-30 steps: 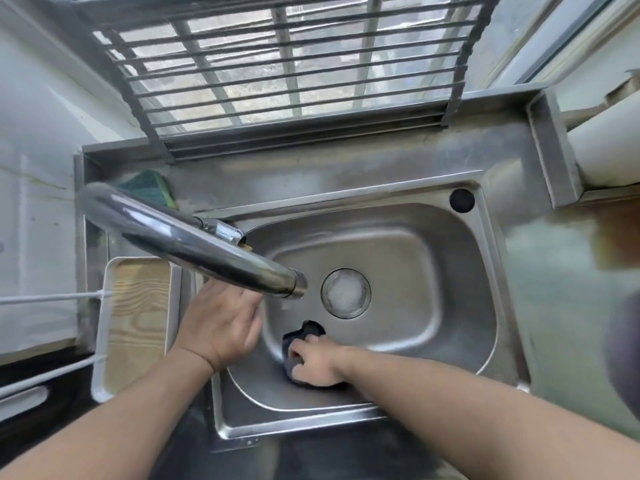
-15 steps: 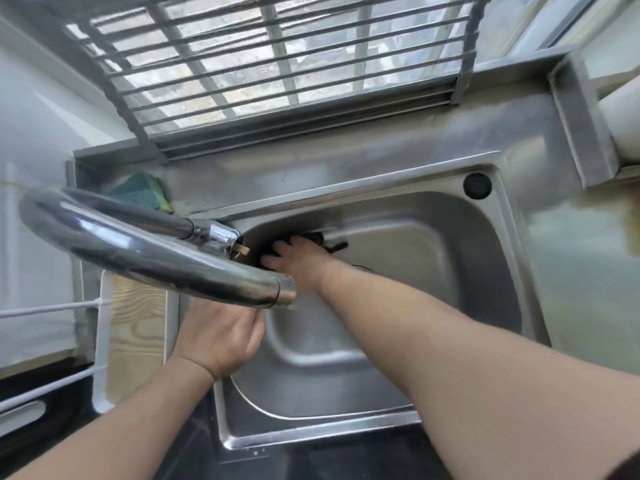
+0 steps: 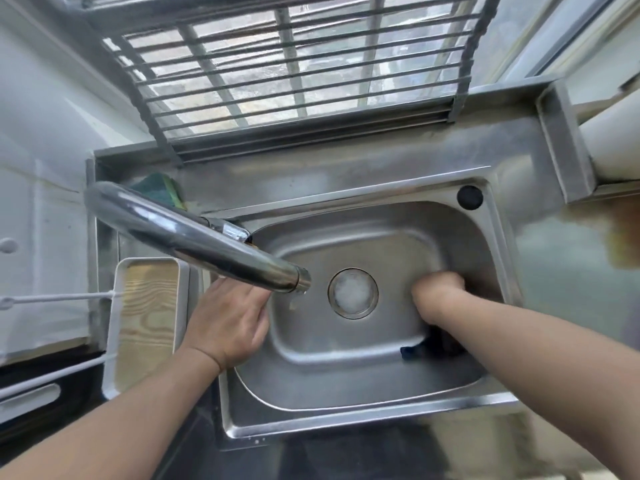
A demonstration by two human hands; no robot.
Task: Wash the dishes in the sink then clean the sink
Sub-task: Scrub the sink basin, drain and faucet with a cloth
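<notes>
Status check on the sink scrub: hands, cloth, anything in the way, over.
Left hand flat on sink rim. Right hand blurred, over dark cloth at basin's right side; grip unclear. Faucet overhangs left side; drain unobstructed.

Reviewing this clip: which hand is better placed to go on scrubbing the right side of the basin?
Right. The right hand is down in the sink by its right wall, apparently with the dark scrubber under it. The left hand rests flat on the left rim under the faucet, holding nothing.
</notes>
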